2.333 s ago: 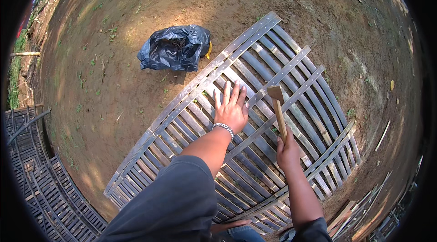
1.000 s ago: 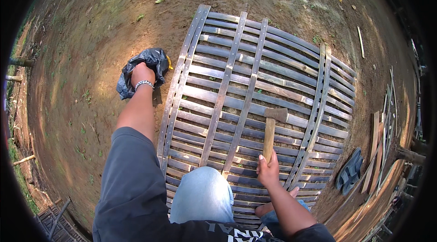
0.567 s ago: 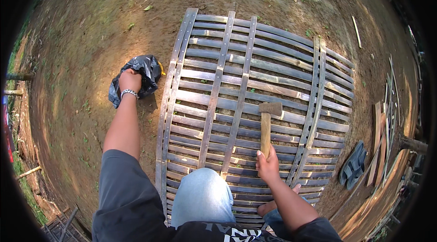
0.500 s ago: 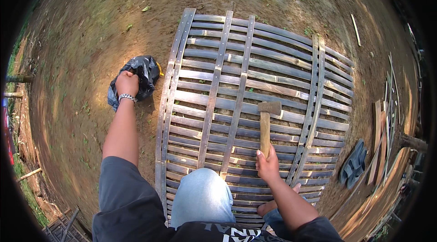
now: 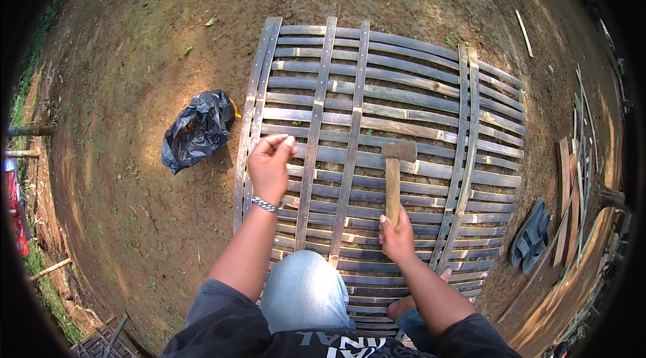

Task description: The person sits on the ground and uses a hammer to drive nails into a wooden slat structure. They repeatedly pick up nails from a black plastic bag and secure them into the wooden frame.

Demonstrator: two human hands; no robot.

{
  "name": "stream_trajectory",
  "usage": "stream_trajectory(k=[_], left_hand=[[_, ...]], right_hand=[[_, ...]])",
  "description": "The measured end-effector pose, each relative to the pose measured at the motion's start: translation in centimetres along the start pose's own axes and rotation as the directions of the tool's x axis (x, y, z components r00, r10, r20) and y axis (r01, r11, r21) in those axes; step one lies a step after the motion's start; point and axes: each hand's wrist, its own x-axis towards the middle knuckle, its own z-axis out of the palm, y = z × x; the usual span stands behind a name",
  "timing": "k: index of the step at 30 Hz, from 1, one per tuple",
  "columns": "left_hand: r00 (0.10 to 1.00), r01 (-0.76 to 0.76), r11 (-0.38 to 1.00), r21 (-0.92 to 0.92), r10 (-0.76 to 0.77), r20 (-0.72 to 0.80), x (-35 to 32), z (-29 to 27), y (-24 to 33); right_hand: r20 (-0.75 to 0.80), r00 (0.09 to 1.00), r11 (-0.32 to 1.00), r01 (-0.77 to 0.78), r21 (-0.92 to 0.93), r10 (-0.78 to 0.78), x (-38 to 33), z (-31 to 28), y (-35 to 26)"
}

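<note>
My right hand (image 5: 397, 237) grips the wooden handle of a small hatchet (image 5: 393, 186), whose dull metal head points away from me above the slats. Over the left part of a bamboo slat panel (image 5: 319, 116), my left hand (image 5: 269, 173) is raised with thumb and fingers pinched together. Whatever sits in that pinch is too small to make out. The panel lies on the ground, its many crosswise slats joined by nailed lengthwise strips. To its left stands a crumpled black plastic bag (image 5: 198, 130), open at the top, with a bit of yellow at its edge.
My bent knee (image 5: 304, 291) rests over the near part of the panel. A pair of dark sandals (image 5: 531, 235) lies on the dirt at the right. Beyond them are wooden planks (image 5: 564, 200) and thin bamboo strips (image 5: 584, 122).
My left hand has come out of the black bag and moved right, over the panel's left side. The right hand keeps the hatchet in nearly the same place.
</note>
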Motion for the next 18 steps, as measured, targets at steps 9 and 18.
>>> stream_trajectory(k=[9,18], left_hand=[[0.99,0.112,0.991,0.072,-0.117,0.076,-1.9,12.5,-7.0],[0.911,-0.275,0.821,0.5,0.388,-0.136,0.1,15.7,-9.0]], right_hand=[[0.004,1.0,0.999,-0.005,0.048,0.005,-0.2,-0.2,0.2],[0.015,1.0,0.999,-0.011,0.034,0.01,-0.4,-1.0,-0.1]])
